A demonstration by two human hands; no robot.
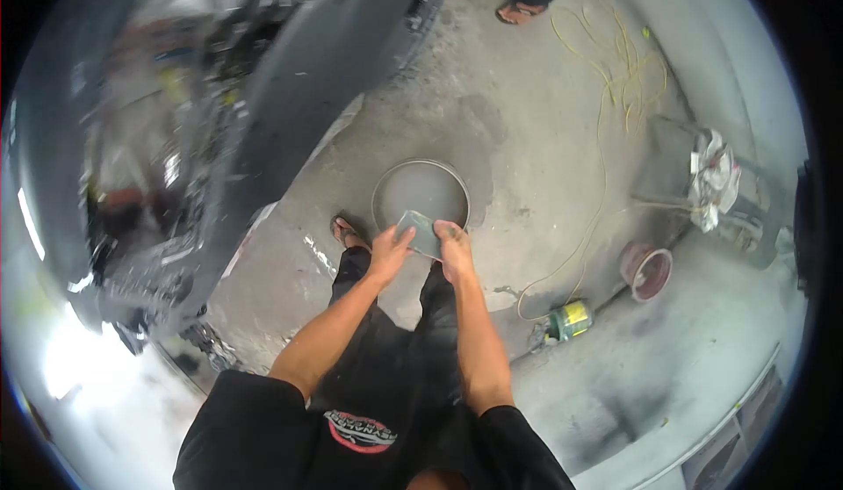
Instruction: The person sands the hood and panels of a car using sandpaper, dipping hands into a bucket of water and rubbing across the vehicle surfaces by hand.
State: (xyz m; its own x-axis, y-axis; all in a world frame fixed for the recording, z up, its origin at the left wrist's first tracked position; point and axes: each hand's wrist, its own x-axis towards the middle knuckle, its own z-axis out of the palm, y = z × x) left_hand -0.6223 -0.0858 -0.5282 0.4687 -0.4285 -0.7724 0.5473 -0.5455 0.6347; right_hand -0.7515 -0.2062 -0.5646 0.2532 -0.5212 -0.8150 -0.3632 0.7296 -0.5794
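Between my two hands is a small rectangular grey-green piece of sandpaper [420, 234], flat and slightly tilted. My left hand [390, 251] pinches its left side, and my right hand [452, 246] grips its right edge with the thumb on top. Beneath the sandpaper, a round bucket [383, 183] stands on the floor with greyish liquid inside; its near rim is partly hidden by my hands.
A dark grey car body [299, 73] with an exposed engine bay stands on the left. Another person's sandalled foot [520, 12] is at the top. A yellow cord [604, 147] trails across the concrete floor. To the right are a reddish pot [646, 270] and a green container [569, 320].
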